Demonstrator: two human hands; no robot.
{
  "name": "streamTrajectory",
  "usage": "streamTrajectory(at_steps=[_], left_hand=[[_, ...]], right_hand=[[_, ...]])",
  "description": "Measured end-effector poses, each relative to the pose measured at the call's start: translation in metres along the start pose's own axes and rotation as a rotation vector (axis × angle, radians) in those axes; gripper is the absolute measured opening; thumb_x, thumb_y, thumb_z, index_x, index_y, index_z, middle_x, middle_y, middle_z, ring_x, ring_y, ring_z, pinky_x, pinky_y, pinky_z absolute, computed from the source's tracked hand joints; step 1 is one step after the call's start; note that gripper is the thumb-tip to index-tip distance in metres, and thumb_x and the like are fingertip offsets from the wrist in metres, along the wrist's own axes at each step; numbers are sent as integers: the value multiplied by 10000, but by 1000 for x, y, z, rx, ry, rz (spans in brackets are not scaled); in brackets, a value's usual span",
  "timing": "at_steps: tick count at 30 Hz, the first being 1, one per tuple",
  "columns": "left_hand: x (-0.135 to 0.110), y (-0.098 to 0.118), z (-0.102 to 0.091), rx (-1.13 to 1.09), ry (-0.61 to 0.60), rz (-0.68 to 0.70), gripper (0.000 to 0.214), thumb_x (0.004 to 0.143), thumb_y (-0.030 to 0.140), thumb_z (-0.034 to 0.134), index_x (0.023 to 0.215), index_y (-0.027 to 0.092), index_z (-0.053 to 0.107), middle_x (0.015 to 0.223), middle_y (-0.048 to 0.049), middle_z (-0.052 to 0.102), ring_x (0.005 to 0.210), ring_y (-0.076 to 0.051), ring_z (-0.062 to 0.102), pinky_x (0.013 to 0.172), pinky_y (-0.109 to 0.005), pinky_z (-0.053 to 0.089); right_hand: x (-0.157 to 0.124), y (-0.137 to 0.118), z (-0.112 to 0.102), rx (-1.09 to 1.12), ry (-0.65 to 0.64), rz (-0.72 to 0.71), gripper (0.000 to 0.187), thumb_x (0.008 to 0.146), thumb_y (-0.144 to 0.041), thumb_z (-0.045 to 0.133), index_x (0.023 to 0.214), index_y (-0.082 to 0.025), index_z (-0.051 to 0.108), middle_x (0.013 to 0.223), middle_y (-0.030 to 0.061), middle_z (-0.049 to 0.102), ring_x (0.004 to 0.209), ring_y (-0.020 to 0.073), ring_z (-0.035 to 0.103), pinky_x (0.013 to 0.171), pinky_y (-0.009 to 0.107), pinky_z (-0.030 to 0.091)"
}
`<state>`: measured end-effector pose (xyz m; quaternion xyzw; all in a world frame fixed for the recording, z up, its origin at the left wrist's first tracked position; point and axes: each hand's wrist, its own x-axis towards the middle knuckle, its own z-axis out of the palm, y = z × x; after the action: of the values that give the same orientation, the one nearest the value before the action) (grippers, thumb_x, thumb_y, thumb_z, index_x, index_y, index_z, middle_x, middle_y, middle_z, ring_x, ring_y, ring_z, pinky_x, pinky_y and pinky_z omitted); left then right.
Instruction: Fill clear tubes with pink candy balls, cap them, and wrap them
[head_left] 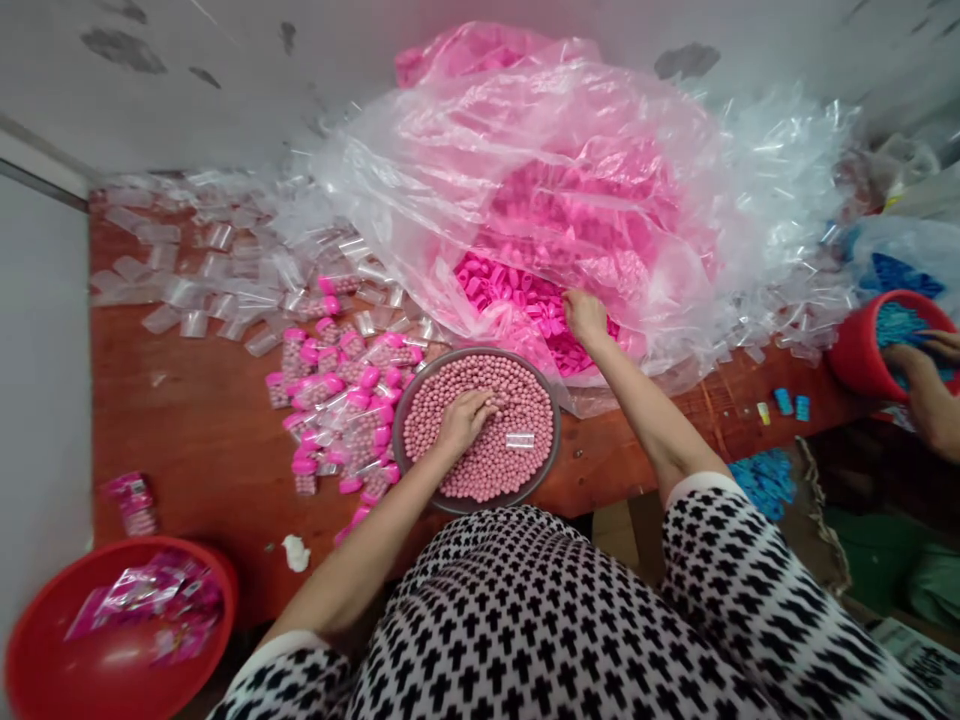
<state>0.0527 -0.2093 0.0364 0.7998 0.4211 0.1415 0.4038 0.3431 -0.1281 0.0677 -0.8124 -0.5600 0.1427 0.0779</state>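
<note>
My left hand [463, 418] rests in a round grey tray [409, 400] heaped with small pink balls [517, 400], its fingers curled down into them; what it holds is hidden. My right hand [584, 316] reaches into a large clear plastic bag [540, 160] full of bright pink caps [502, 285], fingers bent among the caps. A small clear tube [520, 440] lies on the balls. Left of the tray sits a pile of filled tubes with pink caps [337, 400].
Empty clear tubes [202, 270] are strewn over the brown table [195, 420]. A red basin [112, 640] with pink packets stands at the lower left. At the right, another person's hands [926, 365] work in a red bucket [859, 350] of blue pieces.
</note>
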Motion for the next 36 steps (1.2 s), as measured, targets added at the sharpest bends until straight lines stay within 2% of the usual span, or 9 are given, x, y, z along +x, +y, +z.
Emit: streamTrajectory(at_steps=[5,9,12,18,23,26,30,33,36], left_hand=[[-22,4,-13,-354,150,-26,267,882,334,482,1046,186,633,1065,-76,677,998,-183,612,905,-344,465],[-29,8,-13,-305,-12,-12,274,869,363,504,1056,208,633,1055,-53,689,966,-173,632,891,-316,468],[-30,12,-14,-314,24,-64,289,873,376,501,1075,212,626,1048,-38,692,956,-163,637,881,-295,469],[-36,25,-15,-867,87,-166,372,797,417,594,1050,146,627,977,-76,698,847,-179,664,793,-343,534],[-47,48,-19,-1266,25,-201,458,720,397,692,1099,149,620,1115,-126,665,953,-230,663,842,-399,536],[-54,58,-24,-1299,22,-201,457,739,411,666,1115,157,617,1144,-126,653,952,-236,665,817,-390,544],[-59,47,-29,-960,56,-123,408,795,420,598,1116,169,619,1115,-101,667,957,-229,656,835,-382,521],[-54,25,-28,-313,135,-139,270,846,316,540,1033,160,658,1060,-97,680,995,-230,628,895,-374,471],[-37,10,-15,194,84,-245,227,866,214,481,954,127,672,1044,-150,666,1031,-267,596,876,-395,460]], right_hand=[[28,-13,9,-194,-139,43,293,858,-196,494,1084,-89,647,1076,241,653,1056,308,594,875,422,423],[28,-8,6,-183,-154,6,248,825,-210,574,1014,-80,669,1013,227,673,998,282,619,846,393,436],[15,-1,-6,-156,-120,-34,246,839,-240,578,975,-56,669,974,228,671,958,249,611,826,384,421],[-50,2,-30,16,0,-137,283,873,-320,514,1032,-135,658,915,125,680,857,206,606,787,348,433],[-124,-25,-43,621,-127,-311,301,806,-376,576,1021,-184,662,824,33,666,746,179,605,732,325,480],[-156,-43,-48,736,-164,-378,320,768,-411,634,1017,-213,675,880,27,673,811,188,612,780,342,484],[-174,-50,-45,830,-155,-371,368,754,-450,644,1020,-198,675,872,26,672,780,171,613,736,326,502],[-184,-45,-39,844,-169,-335,372,760,-465,633,1009,-192,673,839,23,668,740,161,610,707,318,512],[-198,-36,-33,791,-193,-322,357,774,-454,626,1020,-200,673,871,30,681,780,172,619,730,327,518]])
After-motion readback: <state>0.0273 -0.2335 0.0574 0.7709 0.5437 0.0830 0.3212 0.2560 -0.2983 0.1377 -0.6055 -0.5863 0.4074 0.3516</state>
